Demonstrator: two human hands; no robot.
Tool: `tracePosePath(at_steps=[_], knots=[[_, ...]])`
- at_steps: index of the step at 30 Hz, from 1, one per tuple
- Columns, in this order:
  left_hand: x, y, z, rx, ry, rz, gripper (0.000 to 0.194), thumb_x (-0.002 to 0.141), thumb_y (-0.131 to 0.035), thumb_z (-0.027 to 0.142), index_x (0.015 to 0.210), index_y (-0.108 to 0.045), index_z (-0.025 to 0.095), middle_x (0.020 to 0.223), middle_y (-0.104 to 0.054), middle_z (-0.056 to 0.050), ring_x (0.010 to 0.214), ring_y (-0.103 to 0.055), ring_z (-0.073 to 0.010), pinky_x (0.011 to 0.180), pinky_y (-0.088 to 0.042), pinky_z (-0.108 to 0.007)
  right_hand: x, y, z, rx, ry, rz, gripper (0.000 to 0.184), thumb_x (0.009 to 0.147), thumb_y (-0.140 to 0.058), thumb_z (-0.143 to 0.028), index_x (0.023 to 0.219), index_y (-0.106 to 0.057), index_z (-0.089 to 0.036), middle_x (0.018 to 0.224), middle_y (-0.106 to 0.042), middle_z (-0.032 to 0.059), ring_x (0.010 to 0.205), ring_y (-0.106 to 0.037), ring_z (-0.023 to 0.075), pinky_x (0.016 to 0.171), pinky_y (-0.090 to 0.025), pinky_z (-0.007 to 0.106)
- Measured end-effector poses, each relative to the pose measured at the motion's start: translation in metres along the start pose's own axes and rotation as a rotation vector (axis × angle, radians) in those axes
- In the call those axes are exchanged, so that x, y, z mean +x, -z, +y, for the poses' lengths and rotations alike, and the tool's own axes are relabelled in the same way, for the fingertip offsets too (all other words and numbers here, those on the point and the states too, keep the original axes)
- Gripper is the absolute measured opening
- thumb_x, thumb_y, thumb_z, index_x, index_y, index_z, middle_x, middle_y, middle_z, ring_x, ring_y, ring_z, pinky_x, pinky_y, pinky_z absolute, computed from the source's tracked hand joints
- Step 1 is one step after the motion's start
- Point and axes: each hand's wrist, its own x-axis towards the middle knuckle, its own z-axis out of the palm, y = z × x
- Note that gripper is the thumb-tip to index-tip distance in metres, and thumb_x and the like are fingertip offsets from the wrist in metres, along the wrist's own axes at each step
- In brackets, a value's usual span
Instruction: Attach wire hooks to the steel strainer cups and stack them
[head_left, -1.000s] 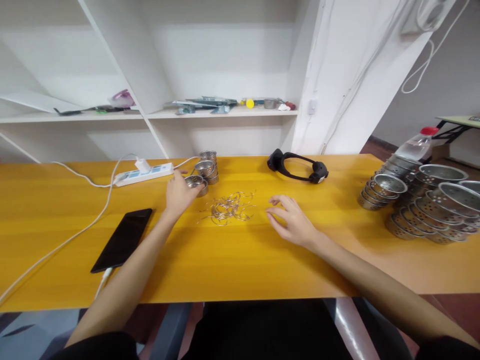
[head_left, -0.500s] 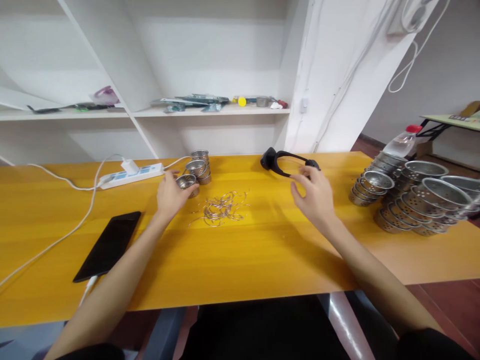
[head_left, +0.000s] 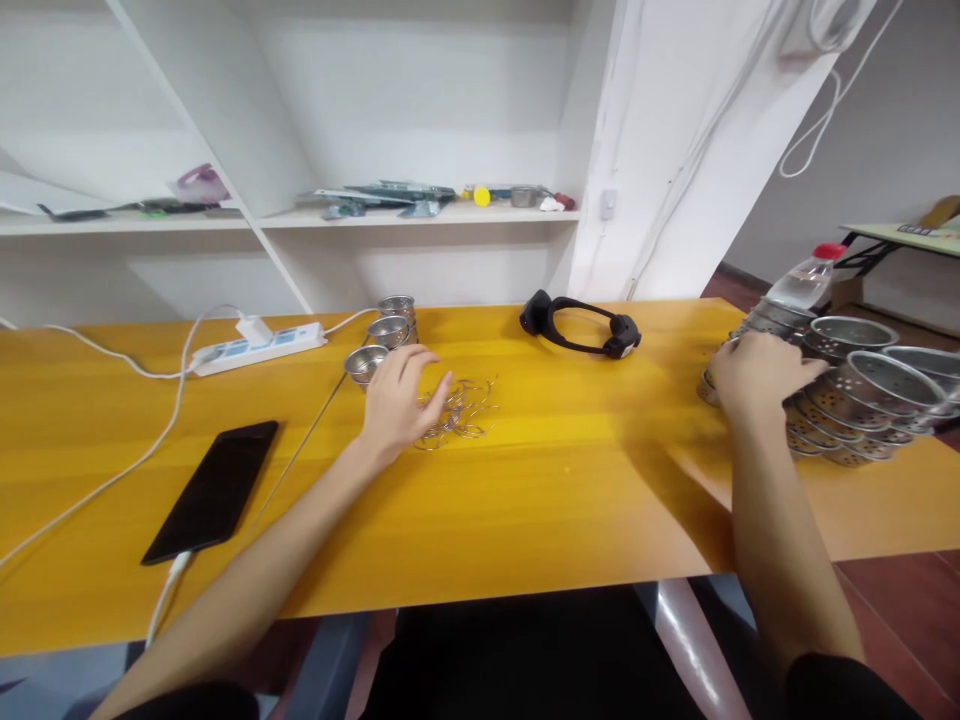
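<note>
My left hand (head_left: 399, 398) reaches over a tangled pile of thin wire loops (head_left: 459, 408) on the yellow table (head_left: 525, 490), fingers spread and touching the pile's left side. A small perforated metal cup (head_left: 364, 363) stands just behind that hand, beside a short stack of the same cups (head_left: 394, 320). My right hand (head_left: 754, 373) lies on the near end of a row of stacked perforated metal cups (head_left: 832, 400) at the table's right end, fingers curled over them.
A black headset (head_left: 581, 326) lies at the back centre. A white power strip (head_left: 259, 348) with cables and a black phone (head_left: 214, 488) on a cable lie on the left. White shelves with tools stand behind. A plastic bottle (head_left: 799, 283) lies beyond the cups.
My right hand swept from the table's middle to the right and landed on the stacked cups. My left hand let go of the small cup and moved right onto the wire pile.
</note>
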Motion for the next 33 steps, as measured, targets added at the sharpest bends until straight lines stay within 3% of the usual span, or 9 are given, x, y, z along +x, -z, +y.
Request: tracePosePath(at_steps=[5, 13, 18, 23, 26, 29, 33], knots=[[-0.004, -0.002, 0.007, -0.035, -0.021, -0.035, 0.022, 0.100, -0.059, 0.037, 0.115, -0.063, 0.021, 0.122, -0.069, -0.015, 0.114, -0.068, -0.0304, 0.100, -0.054, -0.045, -0.002, 0.010, -0.015, -0.207, -0.048, -0.230, 0.027, 0.091, -0.050, -0.012, 0.101, -0.075, -0.004, 0.094, -0.070, 0.0286, 0.096, -0.064, 0.0366, 0.088, -0.029, 0.051], [-0.004, -0.004, 0.003, -0.047, -0.019, -0.040, 0.020, 0.102, -0.056, 0.034, 0.115, -0.062, 0.020, 0.120, -0.069, -0.015, 0.111, -0.069, -0.0295, 0.096, -0.056, -0.043, -0.023, 0.015, -0.037, -0.044, 0.223, -0.265, 0.017, 0.092, -0.054, -0.018, 0.090, -0.071, -0.015, 0.098, -0.074, 0.0165, 0.098, -0.066, 0.0328, 0.092, -0.037, 0.047], [-0.003, -0.003, 0.004, -0.036, -0.014, -0.063, 0.018, 0.102, -0.055, 0.033, 0.113, -0.062, 0.020, 0.120, -0.070, -0.014, 0.110, -0.070, -0.0283, 0.095, -0.055, -0.042, -0.031, 0.006, -0.049, 0.069, 0.336, -0.264, 0.016, 0.095, -0.058, -0.026, 0.086, -0.067, -0.017, 0.101, -0.074, 0.0145, 0.095, -0.066, 0.0311, 0.087, -0.041, 0.042], [-0.003, -0.003, 0.004, -0.038, -0.025, -0.070, 0.018, 0.102, -0.054, 0.032, 0.113, -0.061, 0.020, 0.120, -0.069, -0.014, 0.104, -0.070, -0.0270, 0.093, -0.055, -0.041, -0.026, 0.000, -0.046, 0.090, 0.347, -0.277, 0.016, 0.098, -0.053, -0.019, 0.096, -0.068, -0.015, 0.107, -0.074, 0.0192, 0.098, -0.066, 0.0310, 0.078, -0.040, 0.037], [-0.003, -0.003, 0.002, -0.028, -0.044, -0.067, 0.017, 0.103, -0.054, 0.030, 0.114, -0.061, 0.019, 0.119, -0.069, -0.014, 0.102, -0.070, -0.0259, 0.093, -0.055, -0.040, -0.023, 0.001, -0.042, 0.095, 0.331, -0.239, 0.020, 0.100, -0.050, -0.016, 0.107, -0.067, -0.010, 0.116, -0.072, 0.0254, 0.104, -0.065, 0.0329, 0.079, -0.039, 0.038], [-0.003, -0.003, 0.000, -0.030, -0.064, -0.055, 0.015, 0.104, -0.054, 0.028, 0.114, -0.060, 0.019, 0.119, -0.069, -0.013, 0.100, -0.070, -0.0245, 0.092, -0.055, -0.039, -0.023, 0.005, -0.042, 0.146, 0.358, -0.118, 0.023, 0.103, -0.046, -0.016, 0.113, -0.065, -0.009, 0.125, -0.068, 0.0290, 0.111, -0.062, 0.0345, 0.085, -0.039, 0.042], [-0.005, -0.006, 0.001, -0.115, -0.073, -0.057, 0.014, 0.105, -0.053, 0.027, 0.114, -0.060, 0.019, 0.114, -0.069, -0.011, 0.094, -0.068, -0.0220, 0.092, -0.054, -0.038, -0.038, 0.011, -0.056, 0.303, 0.527, 0.034, 0.018, 0.103, -0.049, -0.023, 0.109, -0.064, -0.015, 0.122, -0.069, 0.0220, 0.113, -0.060, 0.0337, 0.096, -0.038, 0.046]])
